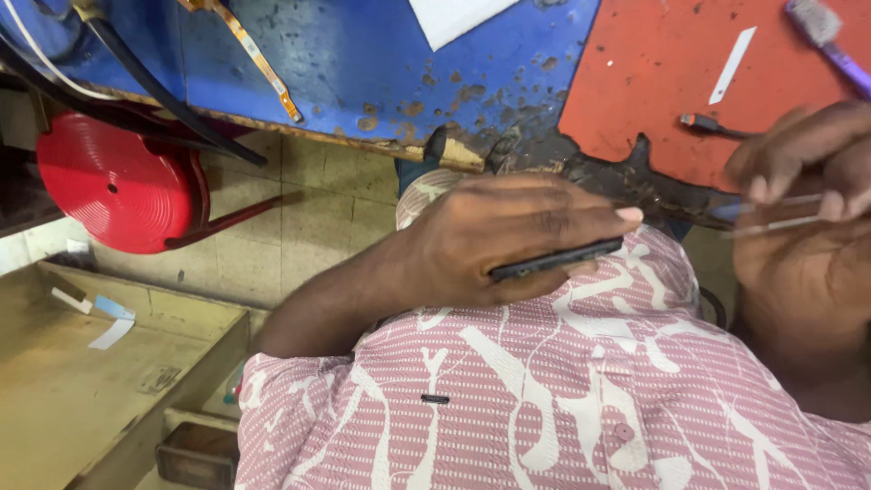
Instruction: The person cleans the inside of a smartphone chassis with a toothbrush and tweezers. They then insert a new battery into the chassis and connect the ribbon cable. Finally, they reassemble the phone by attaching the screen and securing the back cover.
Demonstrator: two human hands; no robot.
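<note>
My left hand [494, 238] grips a thin black phone [558, 259] edge-on, held over my lap just below the worn edge of the workbench. My right hand [803, 195] is at the right edge of the view, pinching a pair of thin metal tweezers [771, 214] whose tips point left toward the phone. The tweezer tips stay a little apart from the phone. My pink patterned shirt [562, 390] fills the lower part of the view.
The blue bench top [363, 63] holds a flex cable strip [259, 59] and a white sheet [454, 16]. On the red mat [662, 73] lie a white strip, a cable plug [703, 123] and a purple brush [830, 41]. Red stool [113, 186], open wooden drawer [82, 381] at left.
</note>
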